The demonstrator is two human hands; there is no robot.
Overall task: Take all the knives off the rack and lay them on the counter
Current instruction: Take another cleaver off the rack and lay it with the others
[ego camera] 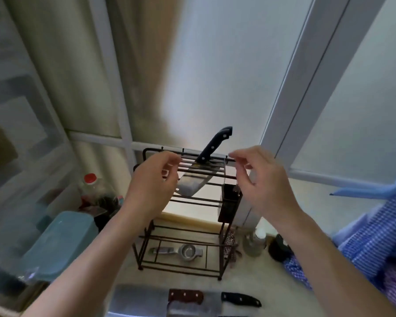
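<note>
Head view: both my hands hover at the top of the dark wire rack — left hand at its left side, right hand at its right, fingers loosely curled and holding nothing. Between them one black-handled knife sits in the rack's top slots, handle tilted up to the right. On the counter in front of the rack lie a brown-handled cleaver and another black-handled blade — side by side.
</note>
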